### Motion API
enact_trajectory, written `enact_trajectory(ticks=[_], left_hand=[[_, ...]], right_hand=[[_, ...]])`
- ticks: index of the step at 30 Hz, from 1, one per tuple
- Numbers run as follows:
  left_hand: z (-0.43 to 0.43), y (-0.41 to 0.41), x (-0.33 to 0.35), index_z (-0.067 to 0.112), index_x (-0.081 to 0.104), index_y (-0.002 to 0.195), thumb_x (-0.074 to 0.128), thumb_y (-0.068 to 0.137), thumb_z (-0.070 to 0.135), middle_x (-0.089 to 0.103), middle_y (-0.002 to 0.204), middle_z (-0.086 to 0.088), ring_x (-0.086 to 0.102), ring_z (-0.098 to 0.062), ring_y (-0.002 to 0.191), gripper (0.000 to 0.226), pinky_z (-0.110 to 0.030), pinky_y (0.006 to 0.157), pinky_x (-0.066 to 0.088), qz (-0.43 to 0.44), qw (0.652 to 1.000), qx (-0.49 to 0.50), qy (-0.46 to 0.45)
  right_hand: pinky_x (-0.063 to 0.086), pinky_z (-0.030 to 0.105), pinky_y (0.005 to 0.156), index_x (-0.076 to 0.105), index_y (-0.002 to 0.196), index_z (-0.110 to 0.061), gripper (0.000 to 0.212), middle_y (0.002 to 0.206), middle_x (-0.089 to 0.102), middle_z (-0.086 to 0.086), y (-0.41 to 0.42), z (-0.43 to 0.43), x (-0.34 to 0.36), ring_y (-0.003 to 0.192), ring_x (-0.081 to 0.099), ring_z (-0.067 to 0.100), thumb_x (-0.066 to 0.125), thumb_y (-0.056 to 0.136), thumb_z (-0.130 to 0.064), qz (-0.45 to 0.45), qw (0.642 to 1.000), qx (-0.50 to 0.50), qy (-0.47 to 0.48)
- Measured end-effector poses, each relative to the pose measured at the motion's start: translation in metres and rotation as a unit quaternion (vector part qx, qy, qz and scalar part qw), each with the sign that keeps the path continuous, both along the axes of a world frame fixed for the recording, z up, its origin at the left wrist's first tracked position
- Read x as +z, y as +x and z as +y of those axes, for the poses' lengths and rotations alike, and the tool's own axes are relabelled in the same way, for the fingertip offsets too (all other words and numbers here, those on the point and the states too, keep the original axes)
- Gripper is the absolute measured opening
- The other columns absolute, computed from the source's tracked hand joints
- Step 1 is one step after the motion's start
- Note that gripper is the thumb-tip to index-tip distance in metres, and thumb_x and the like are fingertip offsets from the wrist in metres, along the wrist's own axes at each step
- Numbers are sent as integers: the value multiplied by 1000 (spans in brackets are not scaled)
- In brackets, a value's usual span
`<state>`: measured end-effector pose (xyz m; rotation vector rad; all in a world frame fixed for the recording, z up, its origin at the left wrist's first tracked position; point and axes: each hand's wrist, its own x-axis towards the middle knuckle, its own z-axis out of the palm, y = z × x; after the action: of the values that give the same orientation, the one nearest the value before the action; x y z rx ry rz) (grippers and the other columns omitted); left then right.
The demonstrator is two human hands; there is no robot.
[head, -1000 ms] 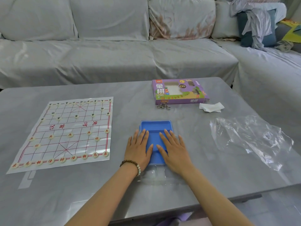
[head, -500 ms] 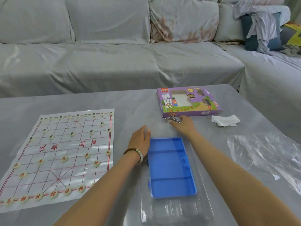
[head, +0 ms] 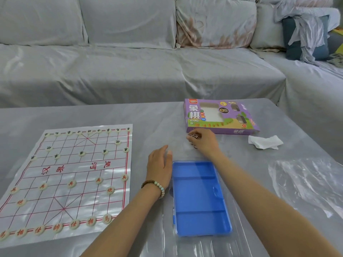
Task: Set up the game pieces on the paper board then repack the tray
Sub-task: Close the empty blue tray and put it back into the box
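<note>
Tray (head: 194,193): lay at the middle of the table's (head: 157,117) near edge, on a clear plastic shell (head: 204,245); showed only blue floor in three compartments.
Box (head: 219,117): sat by the far edge, toward the right corner.
Pieces (head: 71,183): stood on the paper board (head: 74,169), left part of the table.
Change: lay flat on the tray a second before, both hands; since lifted off it.
Right hand (head: 206,143): reached forward, fingers curled round a small metal ring (head: 194,135) just before the box.
Left hand (head: 159,164): rested relaxed (beaded bracelet at the wrist), holding nothing, just beside the tray's far left corner.
</note>
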<state>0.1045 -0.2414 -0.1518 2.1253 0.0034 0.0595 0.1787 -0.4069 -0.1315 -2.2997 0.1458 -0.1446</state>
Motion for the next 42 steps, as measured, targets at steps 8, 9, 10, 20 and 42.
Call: enact_trajectory(ticks=[8,9,10,20,42], left_hand=[[-25,-70,65,7,54,116,25,99,44,62,116,-16,63,-30,98,51,-34,81,54,296,793,-32,-531],[-25,-81,68,2,55,116,25,99,44,64,109,-18,66,-31,90,54,-34,75,57,334,744,-35,-578],[-25,-92,69,-1,55,116,27,99,43,65,102,-19,68,-28,79,54,-31,66,58,358,716,-32,-599],[4,-165,27,24,54,113,43,96,20,53,99,5,52,-8,84,21,-7,73,37,44,958,-269,91],[20,-162,51,33,58,109,67,82,6,65,96,10,62,-4,82,39,-13,75,50,33,979,-202,4]], right_hand=[[49,16,54,69,96,-13,11,79,72,2,-121,4,81,61,64,5,66,85,-13,66,966,152,196],[50,16,56,69,98,-13,13,82,72,3,-136,4,84,64,65,5,67,85,-12,67,965,157,197],[51,16,60,69,99,-13,14,86,73,2,-149,2,83,70,67,6,68,84,-13,51,969,153,187],[46,10,66,68,90,-21,13,82,68,-15,-232,-32,30,71,62,-6,56,92,-17,-35,989,-14,142],[46,8,63,68,91,-20,14,77,67,-11,-243,-36,27,66,61,-5,55,92,-16,-53,982,-37,179]])
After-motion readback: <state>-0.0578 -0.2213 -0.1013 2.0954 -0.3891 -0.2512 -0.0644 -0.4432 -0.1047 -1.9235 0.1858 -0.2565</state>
